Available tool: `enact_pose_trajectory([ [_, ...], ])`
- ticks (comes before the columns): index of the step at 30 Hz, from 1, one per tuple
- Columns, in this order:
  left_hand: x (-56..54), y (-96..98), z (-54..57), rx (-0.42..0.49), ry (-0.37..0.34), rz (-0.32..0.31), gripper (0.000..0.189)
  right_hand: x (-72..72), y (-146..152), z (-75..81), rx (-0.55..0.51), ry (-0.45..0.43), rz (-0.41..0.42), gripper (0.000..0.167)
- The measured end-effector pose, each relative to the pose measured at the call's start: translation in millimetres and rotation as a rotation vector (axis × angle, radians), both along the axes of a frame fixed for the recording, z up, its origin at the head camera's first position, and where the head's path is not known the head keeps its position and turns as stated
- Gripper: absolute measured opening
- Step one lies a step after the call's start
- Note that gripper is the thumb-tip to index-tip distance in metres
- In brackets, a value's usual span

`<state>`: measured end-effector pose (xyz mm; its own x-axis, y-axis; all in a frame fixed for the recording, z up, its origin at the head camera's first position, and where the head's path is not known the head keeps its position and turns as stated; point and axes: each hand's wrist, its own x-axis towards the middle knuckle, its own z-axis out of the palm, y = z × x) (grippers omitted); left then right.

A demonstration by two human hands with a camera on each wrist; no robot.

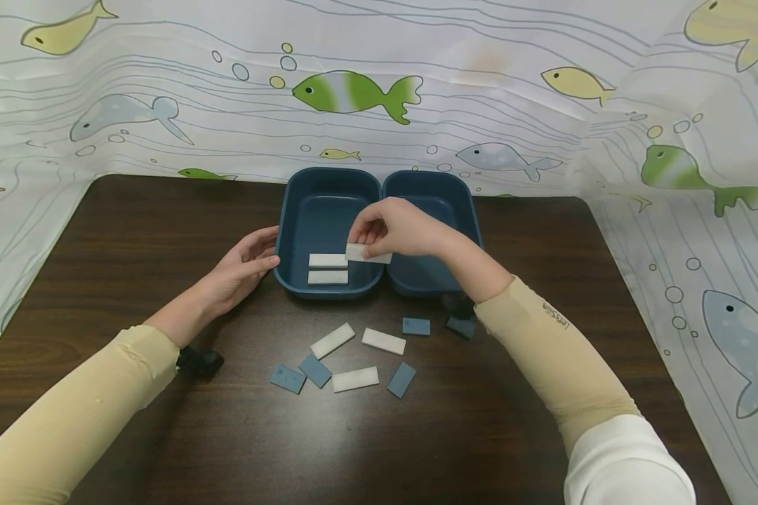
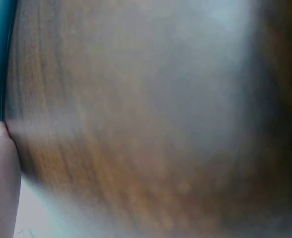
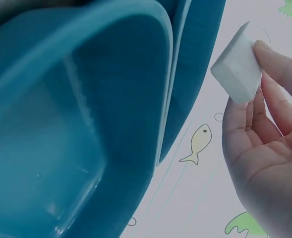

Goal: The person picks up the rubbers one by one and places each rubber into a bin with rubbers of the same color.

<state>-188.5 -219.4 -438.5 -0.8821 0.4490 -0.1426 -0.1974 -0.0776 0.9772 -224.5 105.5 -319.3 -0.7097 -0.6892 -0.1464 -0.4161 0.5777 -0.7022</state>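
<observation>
My right hand [image 1: 401, 228] pinches a white rectangular block [image 1: 369, 254] between thumb and fingers, over the inner walls of two blue bins. The same white block [image 3: 239, 67] shows up close in the right wrist view. Two more white blocks [image 1: 328, 261] lie side by side near the front of the left bin [image 1: 282, 238]. My left hand [image 1: 236, 270] is at that bin's left side, fingers extended along the outer wall and thumb at the rim. Only a little of the left hand [image 2: 2, 168] appears in the left wrist view.
The right bin [image 1: 478, 235] stands against the left one, partly behind my right forearm. On the dark wooden table [image 1: 512, 435], in front of the bins, lie three white blocks [image 1: 355, 379] and several smaller blue-grey blocks [image 1: 401, 379]. A fish-patterned sheet [image 1: 227, 140] covers the back.
</observation>
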Motion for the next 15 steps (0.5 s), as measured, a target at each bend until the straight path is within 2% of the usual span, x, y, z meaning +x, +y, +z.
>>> enact_pose_trajectory([
  [7,0.2,0.4,0.5,-0.008,-0.004,0.006,0.060,-11.7,-4.0,4.8,0.010,0.005,-0.006,0.023],
  [15,1.0,1.3,3.4,-0.026,-0.005,0.004,0.060,-25.9,-8.1,-1.1,0.007,-0.004,0.000,0.021],
])
